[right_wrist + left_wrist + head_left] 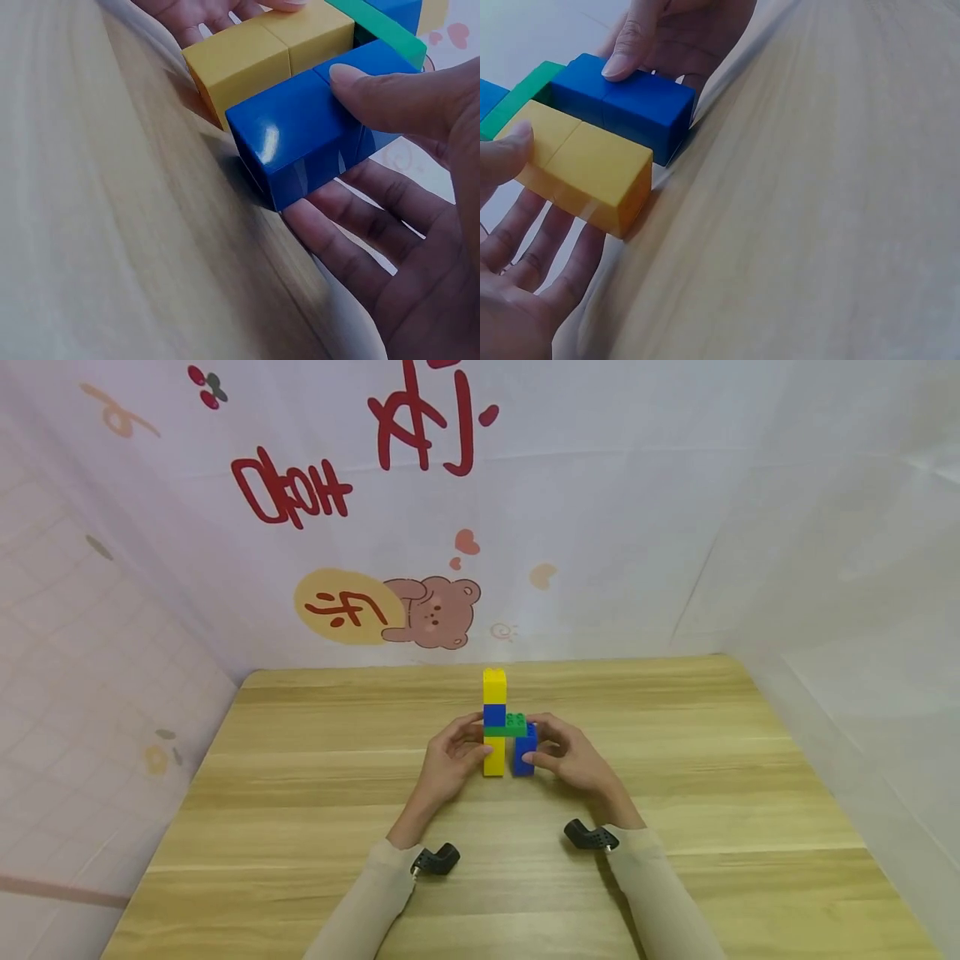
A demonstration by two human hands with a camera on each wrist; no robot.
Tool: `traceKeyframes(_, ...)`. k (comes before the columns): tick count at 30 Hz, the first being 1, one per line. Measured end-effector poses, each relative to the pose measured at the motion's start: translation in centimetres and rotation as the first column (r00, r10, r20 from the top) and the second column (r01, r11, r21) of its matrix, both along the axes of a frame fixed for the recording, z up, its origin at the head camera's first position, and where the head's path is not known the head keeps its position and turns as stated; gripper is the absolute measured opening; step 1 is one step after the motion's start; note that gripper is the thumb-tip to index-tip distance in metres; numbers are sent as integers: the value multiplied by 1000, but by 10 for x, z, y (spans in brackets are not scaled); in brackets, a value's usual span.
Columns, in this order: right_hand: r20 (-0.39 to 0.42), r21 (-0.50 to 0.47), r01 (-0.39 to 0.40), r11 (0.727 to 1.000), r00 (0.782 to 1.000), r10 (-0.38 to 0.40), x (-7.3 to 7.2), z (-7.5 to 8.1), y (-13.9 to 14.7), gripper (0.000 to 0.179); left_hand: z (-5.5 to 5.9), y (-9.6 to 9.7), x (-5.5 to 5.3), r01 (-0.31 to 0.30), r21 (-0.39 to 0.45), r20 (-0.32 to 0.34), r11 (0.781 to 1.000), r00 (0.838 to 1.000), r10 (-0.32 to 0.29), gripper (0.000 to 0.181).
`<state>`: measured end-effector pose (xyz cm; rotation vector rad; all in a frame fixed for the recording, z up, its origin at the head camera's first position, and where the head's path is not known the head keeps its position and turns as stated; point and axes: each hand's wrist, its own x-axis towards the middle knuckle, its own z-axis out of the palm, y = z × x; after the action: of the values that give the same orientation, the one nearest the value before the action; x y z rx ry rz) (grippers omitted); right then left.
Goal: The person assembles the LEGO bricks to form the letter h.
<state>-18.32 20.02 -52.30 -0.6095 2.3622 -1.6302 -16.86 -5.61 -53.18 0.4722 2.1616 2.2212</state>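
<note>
A toy-brick structure is between the two hands near the middle of the table. Its left leg is a column of two yellow bricks (494,762), its right leg two blue bricks (523,758). Across both legs lies a flat green brick (516,731) with studs showing on its right half. Above the left leg sit an upper blue brick (494,716) and a yellow top piece (494,689). My left hand (448,762) holds the yellow leg between thumb and fingers. Likewise, my right hand (573,756) grips the blue leg, thumb (390,97) on its near face.
The wooden table (315,793) extends around the bricks on every side. Behind it hangs a white printed cloth (600,510) with a bear and red lettering. Black curved fittings (437,859) show at both sleeve cuffs.
</note>
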Motion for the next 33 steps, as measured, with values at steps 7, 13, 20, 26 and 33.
traceKeyframes(7,-23,1,21,1000,1000,-21,-2,0,-3,52,0,-2,-3,-1,-15,2,1000,1000,1,51)
traceKeyframes(13,-1,-6,39,999,999,-39,-4,-2,-6,55,1,-2,-2,-30,-48,55,998,998,33,53)
traceKeyframes(20,11,26,80,996,997,-81,-3,-8,-7,54,0,-1,-2,-53,-65,110,996,992,60,51)
traceKeyframes(26,24,54,116,992,993,-117,-4,-11,-8,52,-3,0,-3,-79,-80,143,994,986,90,48)
traceKeyframes(33,10,84,144,986,989,-145,-3,-13,-9,48,-3,0,-2,-121,-148,115,982,984,139,42)
